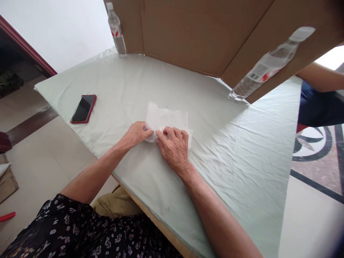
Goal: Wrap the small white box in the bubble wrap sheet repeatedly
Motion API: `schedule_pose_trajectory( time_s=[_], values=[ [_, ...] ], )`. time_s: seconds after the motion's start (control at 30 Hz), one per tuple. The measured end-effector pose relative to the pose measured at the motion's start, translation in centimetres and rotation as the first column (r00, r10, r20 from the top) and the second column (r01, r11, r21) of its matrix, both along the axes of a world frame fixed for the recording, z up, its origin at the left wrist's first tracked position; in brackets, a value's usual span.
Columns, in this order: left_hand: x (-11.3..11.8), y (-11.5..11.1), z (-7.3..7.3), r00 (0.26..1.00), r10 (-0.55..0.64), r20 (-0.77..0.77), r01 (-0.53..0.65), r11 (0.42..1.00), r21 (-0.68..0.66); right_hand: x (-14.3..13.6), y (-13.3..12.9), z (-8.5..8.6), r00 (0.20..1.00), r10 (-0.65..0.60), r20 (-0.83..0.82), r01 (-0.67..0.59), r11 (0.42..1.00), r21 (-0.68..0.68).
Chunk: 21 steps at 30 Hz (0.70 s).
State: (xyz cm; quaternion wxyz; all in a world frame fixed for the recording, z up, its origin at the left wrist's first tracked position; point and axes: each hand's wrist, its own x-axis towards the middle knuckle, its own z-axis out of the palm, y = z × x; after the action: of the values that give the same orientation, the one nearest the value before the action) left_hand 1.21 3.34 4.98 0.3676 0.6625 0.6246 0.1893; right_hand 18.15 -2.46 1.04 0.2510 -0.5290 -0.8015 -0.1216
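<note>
A thin white sheet (167,117) with a crinkled surface lies on the table in front of me; I cannot tell if it is tissue or plastic wrap. At its near edge is a bunched, shiny piece of clear plastic (150,138). My left hand (138,133) is closed on the left end of this plastic, thumb on top. My right hand (174,145) has its fingers curled, pinching the plastic between thumb and forefinger, with the other fingertips on the sheet. Whether something is wrapped inside is hidden.
A pale green cloth (215,143) covers the table. A phone in a red case (84,108) lies at left. A cardboard panel (182,32) stands across the back, with water bottles (116,30) (268,68) against it. Another person's arm (321,77) shows at far right.
</note>
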Motion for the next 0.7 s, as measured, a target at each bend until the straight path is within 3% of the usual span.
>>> schedule_pose_trajectory(
  time_s=[0.13,0.33,0.47,0.7],
  values=[
    [0.7,0.2,0.2,0.999,0.008,-0.048,-0.004,0.996,0.090,0.0,0.0,0.0,1.000,0.006,0.004,-0.006,1.000,-0.005],
    [1.5,0.3,0.5,0.941,0.090,0.326,-0.037,0.985,-0.167,0.1,-0.1,0.0,1.000,0.009,-0.008,-0.009,1.000,0.000],
    [1.8,0.5,0.9,0.902,0.135,0.411,-0.043,0.974,-0.224,0.1,0.0,0.1,1.000,0.006,0.005,-0.006,1.000,0.019],
    [1.6,0.7,1.0,0.827,0.036,0.562,0.134,0.957,-0.259,0.3,-0.4,0.5,0.999,0.016,-0.050,-0.015,1.000,0.021]
  ],
)
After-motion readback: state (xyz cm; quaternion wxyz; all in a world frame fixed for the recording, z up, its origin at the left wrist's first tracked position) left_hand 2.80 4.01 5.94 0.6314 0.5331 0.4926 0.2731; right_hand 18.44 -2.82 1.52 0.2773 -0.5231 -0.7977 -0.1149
